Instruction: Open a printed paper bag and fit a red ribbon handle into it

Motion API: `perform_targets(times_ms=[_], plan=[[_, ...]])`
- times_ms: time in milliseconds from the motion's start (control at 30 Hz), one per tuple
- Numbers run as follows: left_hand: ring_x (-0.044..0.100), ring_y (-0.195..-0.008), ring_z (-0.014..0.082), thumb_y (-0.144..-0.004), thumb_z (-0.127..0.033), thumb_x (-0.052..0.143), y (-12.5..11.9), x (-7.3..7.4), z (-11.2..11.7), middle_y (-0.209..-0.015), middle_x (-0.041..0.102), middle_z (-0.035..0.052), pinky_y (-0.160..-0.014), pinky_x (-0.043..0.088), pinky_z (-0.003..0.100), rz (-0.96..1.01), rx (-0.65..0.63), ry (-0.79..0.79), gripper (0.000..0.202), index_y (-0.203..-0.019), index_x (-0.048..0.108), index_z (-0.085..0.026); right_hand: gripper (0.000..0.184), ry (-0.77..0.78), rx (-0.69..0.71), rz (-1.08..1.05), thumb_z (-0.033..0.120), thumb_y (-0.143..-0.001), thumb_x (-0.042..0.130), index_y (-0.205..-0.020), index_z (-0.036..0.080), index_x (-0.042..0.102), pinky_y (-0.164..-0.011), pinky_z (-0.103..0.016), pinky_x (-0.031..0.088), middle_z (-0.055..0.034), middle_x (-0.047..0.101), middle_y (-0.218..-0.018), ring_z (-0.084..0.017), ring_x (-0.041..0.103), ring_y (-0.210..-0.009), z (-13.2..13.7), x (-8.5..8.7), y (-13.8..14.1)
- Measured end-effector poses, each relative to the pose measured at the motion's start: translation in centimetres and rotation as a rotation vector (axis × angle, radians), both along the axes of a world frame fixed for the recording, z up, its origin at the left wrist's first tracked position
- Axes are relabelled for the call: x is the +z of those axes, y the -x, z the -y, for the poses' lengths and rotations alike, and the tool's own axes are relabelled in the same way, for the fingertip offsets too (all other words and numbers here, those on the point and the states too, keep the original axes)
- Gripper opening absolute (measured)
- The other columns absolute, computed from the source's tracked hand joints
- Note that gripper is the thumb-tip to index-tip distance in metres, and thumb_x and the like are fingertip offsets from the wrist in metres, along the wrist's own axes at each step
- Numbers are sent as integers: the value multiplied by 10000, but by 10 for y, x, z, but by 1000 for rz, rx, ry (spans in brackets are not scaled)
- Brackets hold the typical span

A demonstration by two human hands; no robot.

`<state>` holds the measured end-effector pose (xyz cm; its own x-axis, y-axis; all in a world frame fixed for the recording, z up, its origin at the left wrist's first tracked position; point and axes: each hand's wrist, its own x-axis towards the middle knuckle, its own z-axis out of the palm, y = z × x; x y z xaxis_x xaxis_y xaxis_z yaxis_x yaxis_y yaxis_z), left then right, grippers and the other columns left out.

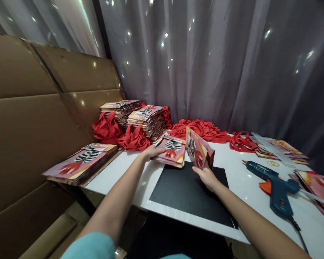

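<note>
At the centre of the frame, the right hand (207, 177) grips a printed paper bag (199, 151) from below, fingers closed on its lower edge, so that the bag stands tilted above the far edge of a black mat (189, 194) lying on the white table (248, 187). Just left of it, the left hand (151, 151) rests on a small pile of flat bags (172, 151), fingers laid over its near left corner; whether they pinch a bag or only press on it cannot be told. The held bag and the pile are just beside each other, perhaps touching. Behind them, toward the upper left of the table, stand two taller stacks (136, 117) of the same bags with red ribbon handles (129, 138) bunched at their base, and more red ribbons (205, 130) spread along the back edge before the grey curtain (218, 61). At the left, another flat stack (82, 162) overhangs the table corner next to brown cardboard (29, 118). At the right, a blue glue gun (275, 187) lies on its side on the table, nozzle toward the centre, near further bags (280, 149) at the far right.
</note>
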<state>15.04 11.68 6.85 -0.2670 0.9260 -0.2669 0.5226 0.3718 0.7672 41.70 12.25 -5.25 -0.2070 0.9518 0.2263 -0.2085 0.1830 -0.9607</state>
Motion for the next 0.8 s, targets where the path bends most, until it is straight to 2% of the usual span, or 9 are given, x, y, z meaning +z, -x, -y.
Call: perform_targets(times_ms=[100,200,300,400,500,567,633,733,800], plan=[[655,-924,292,-466,-536,810,38,9,43,-958,709,107,-708,539,310,27,14,30,694,-1009,651,-134,878,47,-57,107,401,-744,669,-1486,203,243,-1157,-410,195,-87,401,-1472,-240,371,-1355,13,6,-3],[658,-956,304,-414,-500,827,84,3,74,-987,716,85,-704,545,312,57,96,148,714,-1030,660,-180,830,71,-100,99,481,-805,593,-1494,216,213,-1167,-396,165,-67,337,-1510,-223,313,-1387,20,13,0],[653,-986,321,-447,-523,804,125,-13,87,-1071,700,104,-711,549,335,25,169,168,785,-1133,629,-183,785,86,-101,83,508,-804,598,-1470,237,280,-1176,-368,137,-43,341,-1510,-212,279,-1403,24,18,2],[597,-1115,316,-511,-546,775,150,-28,81,-1262,610,121,-867,518,352,-32,146,68,889,-1285,536,-179,762,87,-72,60,504,-802,609,-1458,260,308,-1179,-349,127,-25,344,-1509,-200,264,-1411,28,21,2],[472,-1272,297,-582,-596,705,150,-39,67,-1421,464,111,-1058,374,355,-197,0,-12,947,-1388,439,-174,752,84,-71,74,508,-806,602,-1456,266,312,-1180,-364,127,-26,348,-1506,-203,276,-1406,29,23,0],[405,-1327,284,-602,-608,654,138,-42,58,-1456,414,101,-1114,284,350,-316,-127,-9,944,-1400,425,-160,755,95,-84,95,510,-798,610,-1450,257,325,-1181,-380,121,-34,352,-1504,-214,271,-1408,28,22,-1],[392,-1336,277,-613,-593,611,120,-42,52,-1461,405,105,-1121,264,336,-412,-207,19,914,-1389,439,-144,751,101,-77,89,506,-791,622,-1442,258,341,-1182,-375,117,-34,360,-1501,-215,258,-1413,26,20,-1],[452,-1286,292,-653,-559,541,93,-37,54,-1416,467,126,-1097,297,335,-489,-199,40,832,-1362,472,-129,757,104,-55,70,501,-788,630,-1444,263,337,-1184,-362,112,-32,361,-1501,-210,244,-1418,25,18,-1],[516,-1210,327,-691,-541,481,80,-31,64,-1318,558,158,-1058,340,379,-521,-167,57,784,-1347,484,-111,774,115,-55,77,506,-784,631,-1449,252,327,-1185,-366,110,-41,363,-1499,-213,239,-1420,25,18,-1]])
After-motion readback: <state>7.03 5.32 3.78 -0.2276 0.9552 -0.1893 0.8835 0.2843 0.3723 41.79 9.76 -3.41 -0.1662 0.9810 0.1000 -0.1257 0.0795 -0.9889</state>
